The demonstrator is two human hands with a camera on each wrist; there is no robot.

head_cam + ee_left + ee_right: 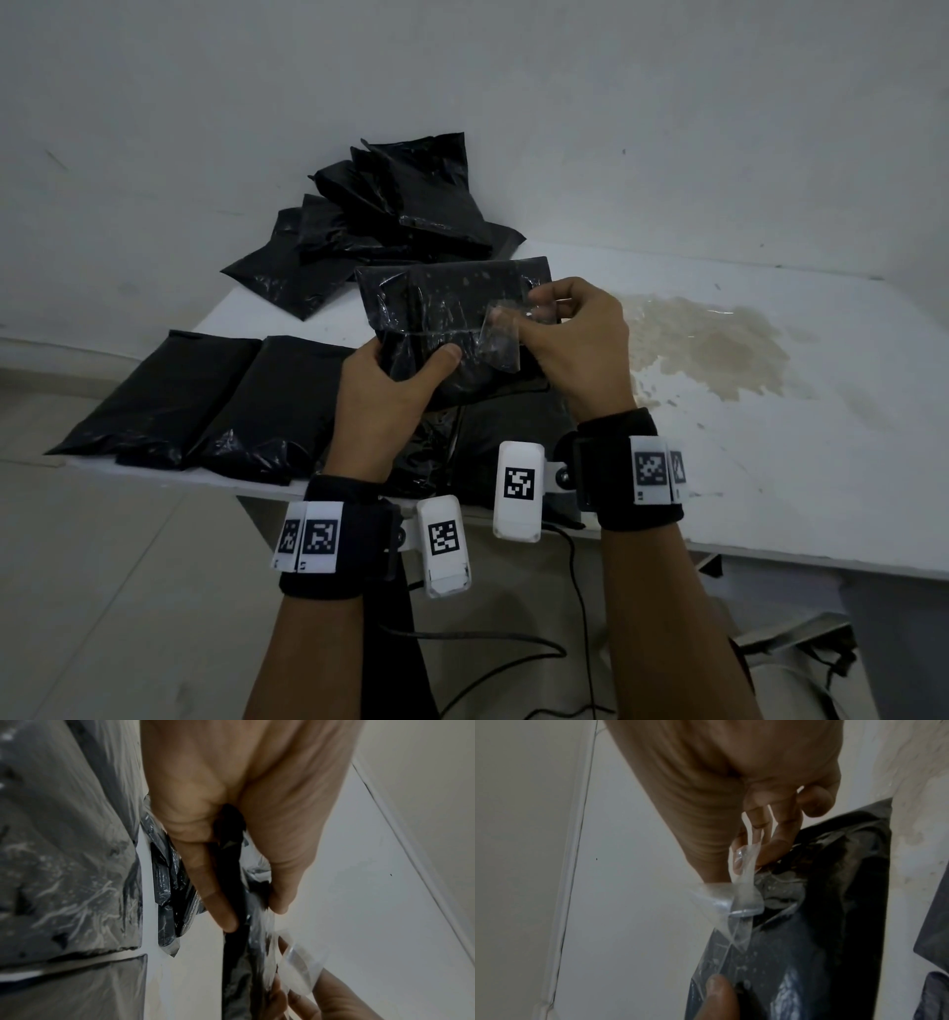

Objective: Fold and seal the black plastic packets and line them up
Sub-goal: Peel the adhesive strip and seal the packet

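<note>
A black plastic packet (441,303) is held up above the white table (770,462). My left hand (395,380) grips its lower left part, thumb on the front and fingers behind. My right hand (570,334) pinches a clear strip (500,336) that hangs off the packet's front near its right edge. In the left wrist view my left hand (246,914) clamps the packet (233,953) edge-on. In the right wrist view my right hand (746,850) holds the clear strip (741,888) curling away from the packet (795,943).
Two flat black packets (164,395) (272,406) lie side by side at the table's left front edge. A loose heap of black packets (380,226) sits at the back against the wall. Another black packet (493,452) lies under my hands. A brownish stain (719,344) marks the right.
</note>
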